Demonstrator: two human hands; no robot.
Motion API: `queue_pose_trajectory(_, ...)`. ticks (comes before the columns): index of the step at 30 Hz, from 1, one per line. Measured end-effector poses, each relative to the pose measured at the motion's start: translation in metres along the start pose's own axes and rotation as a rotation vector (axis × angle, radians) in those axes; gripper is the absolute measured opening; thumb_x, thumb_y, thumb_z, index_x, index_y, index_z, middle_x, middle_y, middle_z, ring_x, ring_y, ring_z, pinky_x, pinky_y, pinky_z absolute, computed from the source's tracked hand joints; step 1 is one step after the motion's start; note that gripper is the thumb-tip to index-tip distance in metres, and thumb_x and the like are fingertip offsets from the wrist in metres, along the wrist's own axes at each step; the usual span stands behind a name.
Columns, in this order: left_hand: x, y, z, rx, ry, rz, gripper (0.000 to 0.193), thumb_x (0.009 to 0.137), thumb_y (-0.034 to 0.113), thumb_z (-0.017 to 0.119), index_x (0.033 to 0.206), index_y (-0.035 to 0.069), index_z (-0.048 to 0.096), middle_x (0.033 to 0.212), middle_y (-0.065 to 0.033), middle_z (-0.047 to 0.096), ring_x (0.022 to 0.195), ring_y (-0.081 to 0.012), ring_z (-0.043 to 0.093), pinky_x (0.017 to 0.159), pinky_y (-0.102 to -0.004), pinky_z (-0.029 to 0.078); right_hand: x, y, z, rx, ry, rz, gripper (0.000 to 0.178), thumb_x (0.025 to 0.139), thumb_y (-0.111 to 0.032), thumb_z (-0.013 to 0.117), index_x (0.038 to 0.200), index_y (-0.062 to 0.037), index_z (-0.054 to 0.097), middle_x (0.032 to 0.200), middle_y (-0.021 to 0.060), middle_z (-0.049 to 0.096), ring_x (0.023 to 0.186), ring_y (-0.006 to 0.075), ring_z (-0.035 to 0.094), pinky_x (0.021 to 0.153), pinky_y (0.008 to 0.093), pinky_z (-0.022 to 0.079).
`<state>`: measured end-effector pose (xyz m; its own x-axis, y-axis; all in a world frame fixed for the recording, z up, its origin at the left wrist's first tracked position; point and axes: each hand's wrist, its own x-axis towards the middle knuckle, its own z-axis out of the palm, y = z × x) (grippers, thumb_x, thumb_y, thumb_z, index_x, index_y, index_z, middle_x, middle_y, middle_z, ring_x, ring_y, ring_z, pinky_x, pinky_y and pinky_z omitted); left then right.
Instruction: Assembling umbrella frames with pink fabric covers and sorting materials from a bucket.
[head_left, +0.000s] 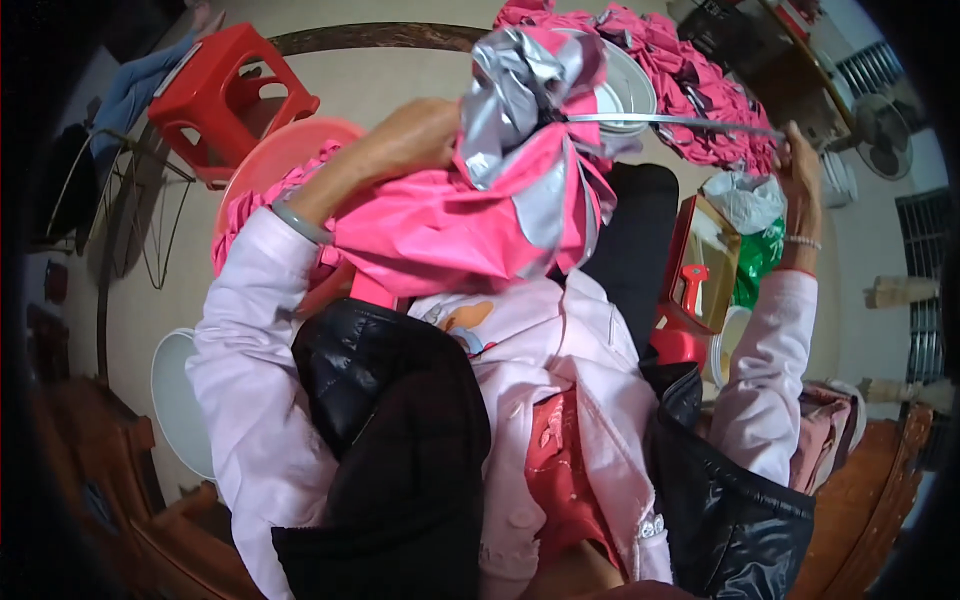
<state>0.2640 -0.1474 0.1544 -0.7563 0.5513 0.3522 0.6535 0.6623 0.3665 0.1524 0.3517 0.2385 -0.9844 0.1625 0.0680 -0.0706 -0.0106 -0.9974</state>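
1. The left hand (425, 135) is holding the pink-and-silver cloth (430, 225) near its bunched silver end, forearm slanting up and inward; the fingertips are hiding behind the folds.
2. The right hand (798, 165) is reaching far out to the side, fingers closing narrowly on the end of a grey strap (690, 122).
3. The strap is running taut from the bunched end.
4. The cloth is hanging before the body, between the hands.
5. The pale garment (525, 335) is bearing an orange picture, its detail blurring.
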Motion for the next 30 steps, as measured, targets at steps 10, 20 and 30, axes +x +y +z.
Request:
queue_pose_trajectory(10,0.05,-0.007,-0.043,0.258,0.154,0.135,0.024,0.063,0.009,0.059,0.087,0.006,0.054,0.081,-0.0171,0.058,0.077,-0.035,0.055,0.066,-0.0431,0.043,-0.125,0.041,0.175,-1.182,-0.492,-0.987,0.02,0.081,-0.018,0.053,0.093,-0.0041,0.059,0.084,0.0196,0.059,0.071,0.0299,0.059,0.063,0.036,0.046)
queue_pose_trajectory(20,0.063,0.112,0.054,-1.515,-0.054,-0.729,0.03,0.088,0.024,0.047,0.104,-0.001,0.046,0.081,-0.004,0.052,0.065,-0.01,0.05,0.052,-0.0209,0.041,-0.027,0.06,0.239,0.602,-0.004,0.238,0.012,0.085,-0.009,0.04,0.076,-0.0051,0.047,0.055,0.0007,0.039,0.039,0.0072,0.03,0.033,0.0216,0.024)
queue_pose_trajectory(30,0.038,0.132,0.042,-1.551,-0.008,-0.445,0.03,0.091,0.021,0.041,0.112,0.0,0.045,0.069,-0.0026,0.049,0.047,-0.0068,0.046,0.039,-0.0183,0.036,-0.029,-0.021,0.213,1.051,-0.393,0.168,0.02,0.089,-0.016,0.045,0.071,-0.0063,0.042,0.055,-0.0009,0.036,0.038,0.0064,0.024,0.033,0.0201,0.022)
